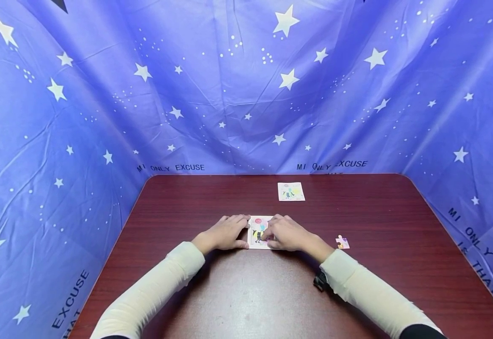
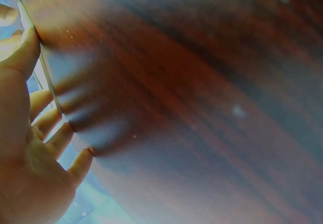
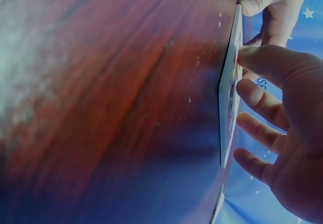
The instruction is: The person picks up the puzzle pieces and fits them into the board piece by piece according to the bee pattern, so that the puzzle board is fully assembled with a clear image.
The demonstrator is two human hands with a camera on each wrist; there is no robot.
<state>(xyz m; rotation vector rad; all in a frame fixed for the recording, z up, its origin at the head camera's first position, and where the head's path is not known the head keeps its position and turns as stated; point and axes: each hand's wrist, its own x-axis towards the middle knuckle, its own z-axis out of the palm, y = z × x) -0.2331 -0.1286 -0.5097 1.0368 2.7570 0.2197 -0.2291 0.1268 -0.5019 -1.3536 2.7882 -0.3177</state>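
Observation:
A small square jigsaw puzzle (image 1: 256, 231) with a bee picture and a red round mark lies flat on the table between the hands. My left hand (image 1: 227, 232) rests at its left edge, thumb at the near corner and fingers further up the side. Over the puzzle's right part, my right hand (image 1: 290, 233) touches the picture with its fingertips and hides that part. In the right wrist view the right thumb (image 3: 267, 60) and fingers are spread along the board's face (image 3: 233, 95). One loose puzzle piece (image 1: 343, 242) lies right of the right wrist.
A square card (image 1: 291, 192) with a similar bee picture lies behind the puzzle, near the far side of the dark red wooden table (image 1: 178, 197). Blue star-patterned cloth (image 1: 246, 84) hangs around the table's back and sides.

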